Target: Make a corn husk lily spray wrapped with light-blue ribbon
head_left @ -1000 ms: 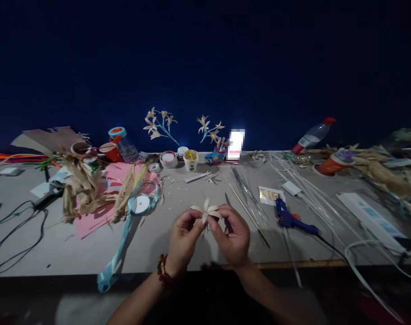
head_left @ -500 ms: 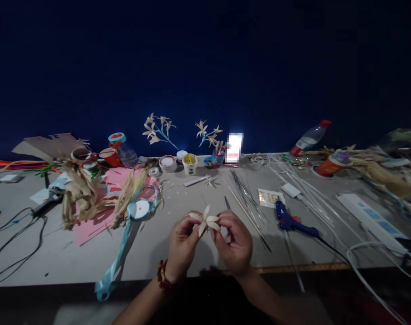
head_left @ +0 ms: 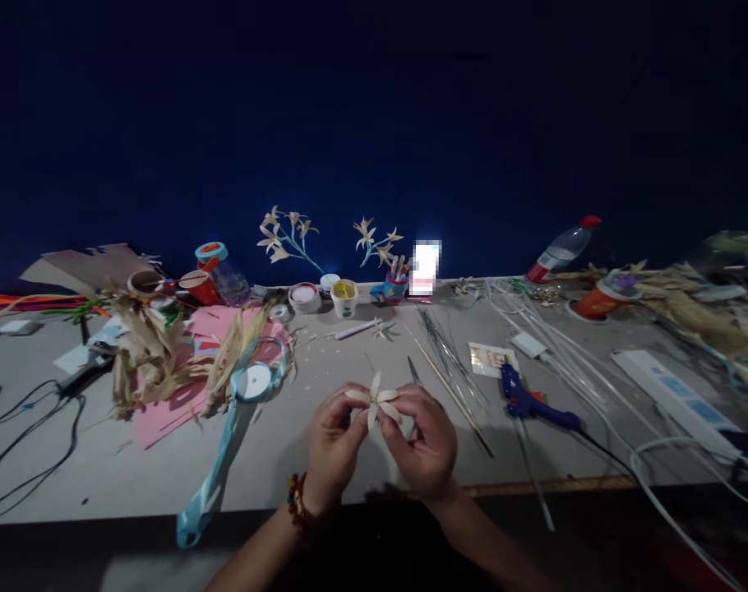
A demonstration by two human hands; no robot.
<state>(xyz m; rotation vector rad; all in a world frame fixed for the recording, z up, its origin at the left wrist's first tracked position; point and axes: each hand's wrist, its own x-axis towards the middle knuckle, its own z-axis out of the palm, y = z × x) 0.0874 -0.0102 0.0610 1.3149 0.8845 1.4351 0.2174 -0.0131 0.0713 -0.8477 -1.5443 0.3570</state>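
A pale flower (head_left: pixel 375 399) with several narrow petals is held between my two hands, above the front of the table. My left hand (head_left: pixel 335 436) pinches its left petals between thumb and fingers. On the other side, my right hand (head_left: pixel 424 436) has thumb and fingers closed on the right petals. The underside of the flower and some fingertips are hidden. Beyond the hands lie a small loose pale flower (head_left: pixel 384 330) and a white pen-like stick (head_left: pixel 357 329). A dark pointed blade (head_left: pixel 414 370) shows just past my right hand.
Dried husks (head_left: pixel 145 353) and pink paper (head_left: pixel 164 411) lie left, beside a blue ribbon spool (head_left: pixel 254 381). To the right are thin wires (head_left: pixel 451 353), a blue glue gun (head_left: pixel 525 399) with its cord, and a power strip (head_left: pixel 676 395). Flower sprays (head_left: pixel 291 230), cups and a lit phone (head_left: pixel 424 267) stand behind.
My right thumb has shifted slightly up and inward on the flower's petals. Both hands otherwise stay in place, and the view has moved very slightly.
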